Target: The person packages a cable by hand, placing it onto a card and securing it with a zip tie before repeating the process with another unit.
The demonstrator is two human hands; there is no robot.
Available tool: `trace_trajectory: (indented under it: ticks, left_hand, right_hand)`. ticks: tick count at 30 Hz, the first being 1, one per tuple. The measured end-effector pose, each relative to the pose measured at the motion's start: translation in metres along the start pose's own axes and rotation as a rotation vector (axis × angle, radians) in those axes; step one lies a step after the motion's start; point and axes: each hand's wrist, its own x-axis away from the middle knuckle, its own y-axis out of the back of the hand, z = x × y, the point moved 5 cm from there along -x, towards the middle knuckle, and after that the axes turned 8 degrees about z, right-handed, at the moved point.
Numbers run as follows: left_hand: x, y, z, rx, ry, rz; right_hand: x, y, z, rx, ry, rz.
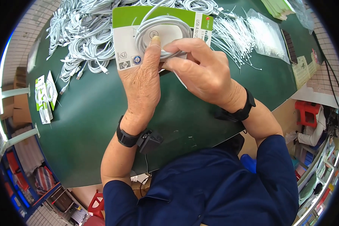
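Note:
My left hand (145, 75) is closed on a green-and-white cardboard packaging card (124, 47), with its thumb pressed on the front. A coiled grey USB cable (182, 28) lies against the card. My right hand (205, 71) is at the coil's lower right, its fingertips drawn together by the cable and the card's lower edge. What those fingertips pinch is hidden. A thin white strip (180, 80) shows below them. A thin tie tail (135, 19) sticks up at the coil's upper left.
Piled coiled grey cables (88, 34) cover the far left of the green table (199, 124). White cable ties (233, 37) lie at the far right, beside a clear bag of ties (267, 35). Several carded cables (45, 94) rest at the left edge. Green cards (277, 8) are stacked at the back right.

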Motion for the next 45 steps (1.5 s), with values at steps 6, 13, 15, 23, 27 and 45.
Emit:
trace_trajectory:
  ticks: [6,13,15,23,27,45]
  left_hand:
    - [0.004,-0.003,-0.016,-0.001,-0.031,0.011]
    - [0.003,-0.003,-0.014,0.017,-0.023,0.032]
    - [0.001,-0.002,-0.014,0.003,-0.042,0.033]
    - [0.002,-0.005,-0.017,0.029,-0.041,0.076]
    - [0.003,-0.005,-0.018,0.058,-0.026,0.079]
    - [0.003,-0.005,-0.018,-0.067,0.006,0.066]
  right_hand:
    - [0.001,0.000,0.007,-0.020,0.057,-0.052]
    - [0.001,-0.001,0.010,-0.021,0.067,-0.062]
    - [0.001,0.000,0.012,-0.044,0.060,-0.052]
    - [0.001,0.002,0.013,-0.105,0.048,-0.076]
    - [0.001,0.003,0.014,-0.143,0.048,-0.086]
    - [0.006,0.000,0.010,-0.235,0.023,-0.058]
